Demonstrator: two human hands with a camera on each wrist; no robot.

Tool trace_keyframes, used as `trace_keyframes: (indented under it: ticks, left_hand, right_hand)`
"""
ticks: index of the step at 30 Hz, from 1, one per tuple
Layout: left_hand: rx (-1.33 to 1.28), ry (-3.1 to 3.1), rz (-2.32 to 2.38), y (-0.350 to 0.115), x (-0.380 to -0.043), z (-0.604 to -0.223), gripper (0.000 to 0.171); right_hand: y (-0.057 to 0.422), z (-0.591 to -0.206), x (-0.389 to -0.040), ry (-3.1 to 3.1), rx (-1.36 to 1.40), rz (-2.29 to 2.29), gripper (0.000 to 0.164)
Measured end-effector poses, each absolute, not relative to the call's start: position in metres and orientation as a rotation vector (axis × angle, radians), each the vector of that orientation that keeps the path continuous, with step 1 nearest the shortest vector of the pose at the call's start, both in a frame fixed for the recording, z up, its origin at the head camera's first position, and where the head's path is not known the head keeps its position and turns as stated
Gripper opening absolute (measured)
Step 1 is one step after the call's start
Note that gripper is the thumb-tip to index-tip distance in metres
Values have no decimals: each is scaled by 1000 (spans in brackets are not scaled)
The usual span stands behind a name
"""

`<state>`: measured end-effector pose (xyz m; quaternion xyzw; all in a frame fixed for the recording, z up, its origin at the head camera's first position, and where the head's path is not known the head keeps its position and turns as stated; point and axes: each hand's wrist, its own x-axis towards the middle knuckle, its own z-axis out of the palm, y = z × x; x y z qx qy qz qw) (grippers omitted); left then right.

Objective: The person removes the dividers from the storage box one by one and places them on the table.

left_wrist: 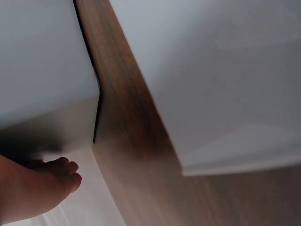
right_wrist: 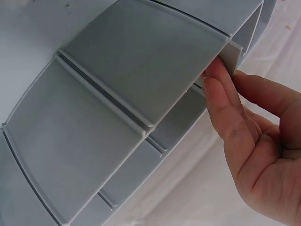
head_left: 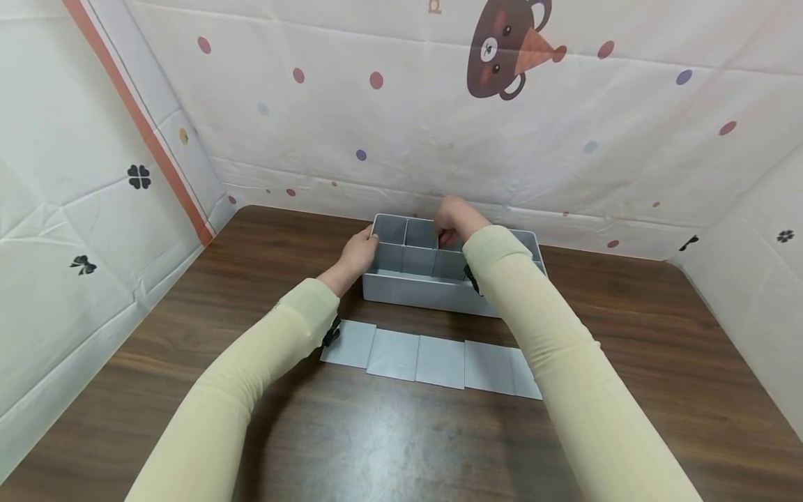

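A long grey divided storage box (head_left: 426,293) stands near the back of the table, with compartments along its rear half. My left hand (head_left: 359,252) grips its left end; in the left wrist view its curled fingers (left_wrist: 66,176) are at the box's end wall, the thumb's contact hidden. Over the rear row, my right hand (head_left: 456,216) reaches down into a compartment. Seen from the right wrist, thumb and fingers pinch a thin grey divider (right_wrist: 231,56) between the walls of that row. How deep the divider sits is hidden.
Several flat light-grey panels (head_left: 392,353) lie in an overlapping row in front of the box, partly covered by the right sleeve (head_left: 539,328). Patterned white sheeting (head_left: 408,118) rises behind and beside the brown wooden table (head_left: 370,446).
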<state>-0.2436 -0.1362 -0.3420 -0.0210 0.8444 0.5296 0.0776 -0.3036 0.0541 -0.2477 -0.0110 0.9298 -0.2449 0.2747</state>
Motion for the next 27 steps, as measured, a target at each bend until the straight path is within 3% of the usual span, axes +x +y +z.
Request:
trace_keyframes:
  ticks: [27]
  left_hand:
    - [-49, 2561, 1541, -136, -244, -341, 55]
  right_hand:
    - [54, -235, -303, 2559, -45, -614, 27]
